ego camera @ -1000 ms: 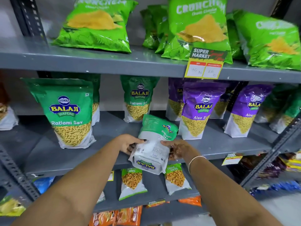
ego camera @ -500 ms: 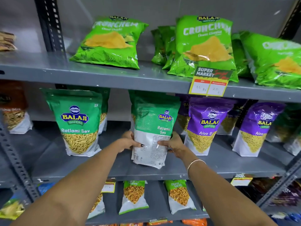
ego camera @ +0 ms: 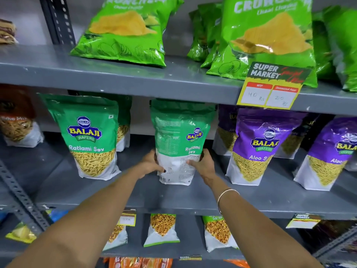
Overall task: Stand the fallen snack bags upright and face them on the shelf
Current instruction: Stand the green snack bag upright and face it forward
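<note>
My left hand (ego camera: 149, 163) and right hand (ego camera: 202, 164) clasp the upright green Ratlami Sev bag (ego camera: 181, 140), back panel showing; bare shelf (ego camera: 146, 194) beneath my wrists.

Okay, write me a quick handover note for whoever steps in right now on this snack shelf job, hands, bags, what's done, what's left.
Left hand and right hand: both gripping the lower sides of one Ratlami Sev bag.
That bag stands upright on the middle shelf, but its back panel with the printed text faces out.
Done: bag is up; the Ratlami Sev bag to its left and the Aloo Sev bags stand front-out.
Left: probably turn the held bag front-out and release; the Crunchem chip bags on the top shelf lean back or lie flat.
</note>
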